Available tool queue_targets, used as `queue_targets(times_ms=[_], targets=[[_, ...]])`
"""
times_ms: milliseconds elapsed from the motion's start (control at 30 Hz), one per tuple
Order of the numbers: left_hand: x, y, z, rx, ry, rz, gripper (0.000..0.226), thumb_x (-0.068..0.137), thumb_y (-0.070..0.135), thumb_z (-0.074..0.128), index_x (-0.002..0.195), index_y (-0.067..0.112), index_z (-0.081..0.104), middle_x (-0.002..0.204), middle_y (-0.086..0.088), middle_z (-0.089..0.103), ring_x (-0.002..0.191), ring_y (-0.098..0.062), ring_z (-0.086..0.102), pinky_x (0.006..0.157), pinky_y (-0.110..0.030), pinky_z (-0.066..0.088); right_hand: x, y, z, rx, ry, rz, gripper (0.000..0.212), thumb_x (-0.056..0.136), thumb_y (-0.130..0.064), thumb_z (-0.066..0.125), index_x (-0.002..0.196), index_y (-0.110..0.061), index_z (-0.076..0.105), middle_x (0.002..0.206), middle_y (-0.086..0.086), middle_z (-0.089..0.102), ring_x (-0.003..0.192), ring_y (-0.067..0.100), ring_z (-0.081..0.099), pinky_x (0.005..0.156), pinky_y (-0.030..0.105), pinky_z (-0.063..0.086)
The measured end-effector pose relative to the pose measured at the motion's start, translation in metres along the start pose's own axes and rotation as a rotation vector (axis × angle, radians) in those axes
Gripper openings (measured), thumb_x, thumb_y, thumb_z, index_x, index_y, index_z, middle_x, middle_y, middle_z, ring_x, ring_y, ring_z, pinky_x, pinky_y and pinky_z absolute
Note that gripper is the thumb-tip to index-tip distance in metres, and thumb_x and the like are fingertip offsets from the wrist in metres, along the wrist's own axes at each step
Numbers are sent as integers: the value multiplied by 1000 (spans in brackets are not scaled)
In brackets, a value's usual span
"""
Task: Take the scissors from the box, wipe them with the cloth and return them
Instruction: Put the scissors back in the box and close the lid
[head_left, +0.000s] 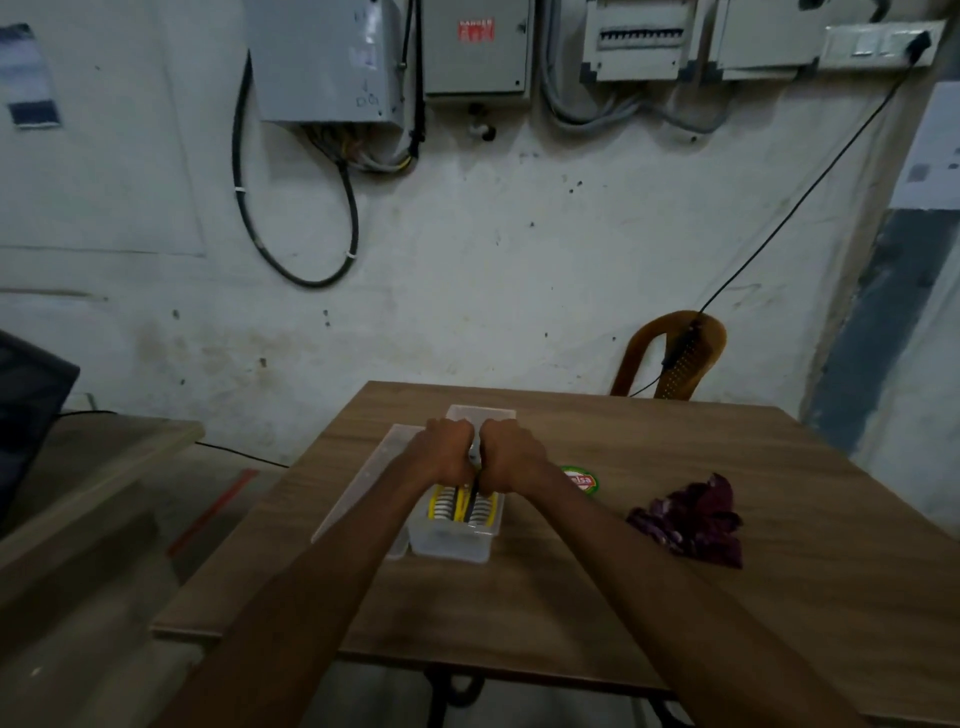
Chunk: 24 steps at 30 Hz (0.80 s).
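Observation:
A clear plastic box (451, 545) stands in the middle of the wooden table (571, 597), holding several scissors (441, 506) with yellow and black handles in a row. My left hand (447, 449) and my right hand (511, 454) are side by side above the box, knuckles up and fingers curled down. Between them they grip one pair of scissors (474, 501). Only a thin dark part of that pair shows below the hands; the rest is hidden. A crumpled purple cloth (693, 522) lies on the table to the right, apart from both hands.
The box's clear lid (358, 493) lies flat against the left side of the box. A round green and red disc (581, 480) sits just right of my right wrist. A brown plastic chair (672, 356) stands behind the table. A lower wooden surface (93, 467) is on the left.

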<state>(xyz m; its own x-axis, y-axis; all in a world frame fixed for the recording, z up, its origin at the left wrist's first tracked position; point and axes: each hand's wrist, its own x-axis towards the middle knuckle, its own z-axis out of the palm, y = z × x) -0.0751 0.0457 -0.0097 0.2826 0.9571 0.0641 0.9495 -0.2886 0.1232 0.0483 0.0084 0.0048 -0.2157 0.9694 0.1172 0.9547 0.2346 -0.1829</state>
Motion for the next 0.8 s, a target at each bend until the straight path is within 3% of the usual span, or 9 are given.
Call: queue_targets(times_ms=[133, 233, 333, 433, 533, 600, 733, 800], targets=[[-1, 12, 8, 139, -13, 5, 50, 80, 30, 74, 122, 10, 56, 120, -16, 64, 114, -36, 57, 91, -43, 51, -1, 4, 2, -101, -46, 2, 60, 76, -29, 81, 127, -13, 53, 130, 11, 59, 119, 29, 59, 94, 40, 48], [0, 9, 6, 63, 3, 39, 35, 83, 25, 69, 114, 10, 63, 112, -16, 68, 109, -36, 61, 88, -42, 52, -1, 10, 5, -76, -43, 12, 56, 79, -29, 78, 126, -14, 53, 129, 12, 58, 116, 31, 61, 91, 41, 50], [4, -12, 3, -203, 209, 26, 29, 76, 20, 55, 97, 17, 75, 100, -10, 75, 100, -32, 67, 98, -43, 48, -2, 12, 4, -55, -34, 16, 51, 82, -26, 76, 125, -12, 53, 128, 12, 57, 116, 33, 60, 92, 43, 50], [3, -34, -5, -371, 399, -136, 32, 80, 22, 53, 107, 16, 68, 111, -14, 71, 108, -36, 63, 105, -45, 41, -2, 14, 5, -40, -22, 21, 53, 81, -27, 76, 125, -12, 52, 127, 13, 56, 116, 34, 59, 92, 43, 50], [3, -60, 4, -200, 179, -471, 50, 86, 35, 59, 130, 12, 54, 136, -22, 53, 126, -42, 49, 107, -49, 38, -2, 18, 4, 49, 13, 29, 40, 77, -27, 77, 113, -15, 64, 120, 12, 62, 109, 35, 62, 90, 42, 54], [-1, -70, 19, -117, 4, -578, 68, 77, 45, 56, 135, 11, 52, 140, -24, 48, 126, -45, 47, 103, -54, 41, 0, 22, 5, 139, 64, 26, 30, 73, -27, 74, 102, -20, 71, 113, 10, 68, 104, 33, 65, 88, 42, 56], [-8, -69, 31, -102, -20, -693, 53, 87, 31, 59, 137, 14, 50, 147, -25, 37, 130, -47, 38, 101, -58, 37, -1, 34, 10, 224, 129, -11, 27, 72, -22, 77, 99, -23, 76, 113, 7, 68, 108, 26, 62, 93, 34, 51], [-9, -71, 26, -111, 13, -654, 53, 85, 26, 63, 134, 10, 52, 144, -23, 46, 129, -43, 46, 101, -52, 44, -4, 37, 14, 275, 147, -35, 32, 74, -15, 79, 106, -16, 74, 118, 10, 61, 114, 26, 56, 93, 30, 43]])
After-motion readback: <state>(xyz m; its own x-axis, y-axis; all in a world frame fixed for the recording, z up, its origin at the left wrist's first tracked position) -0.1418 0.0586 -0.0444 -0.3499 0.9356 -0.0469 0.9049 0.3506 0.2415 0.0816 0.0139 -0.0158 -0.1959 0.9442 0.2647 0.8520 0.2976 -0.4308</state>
